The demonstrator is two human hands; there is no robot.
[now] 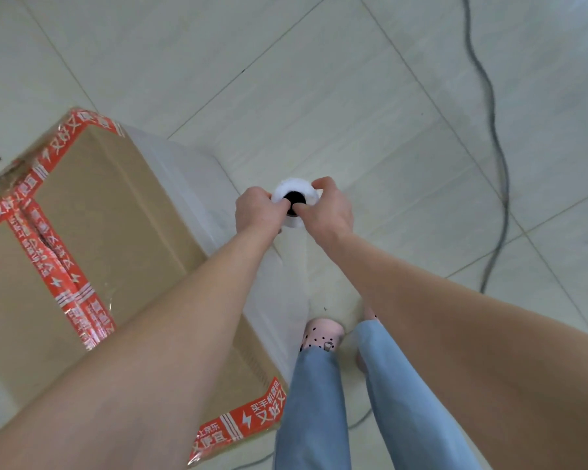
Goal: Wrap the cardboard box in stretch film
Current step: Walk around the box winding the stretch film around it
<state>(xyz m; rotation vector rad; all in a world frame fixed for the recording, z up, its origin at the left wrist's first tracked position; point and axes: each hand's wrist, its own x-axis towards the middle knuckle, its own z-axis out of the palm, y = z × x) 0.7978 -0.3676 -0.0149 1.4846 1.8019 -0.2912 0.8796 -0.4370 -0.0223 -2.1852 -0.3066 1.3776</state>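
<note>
A large cardboard box [109, 212] with red printed tape stands on the floor at the left. Clear stretch film [197, 184] covers its right side and runs out to a white film roll [294, 191] held upright to the right of the box. My left hand [257, 210] grips the roll's left side with the thumb in its dark core. Gripping the right side is my right hand [326, 208], its thumb also at the core. Most of the roll below the hands is hidden.
Pale tiled floor [353, 96] surrounds the box. A dark cable [495, 137] snakes down the right side. My legs in blue trousers and pink clogs [321, 334] stand close to the box's right side.
</note>
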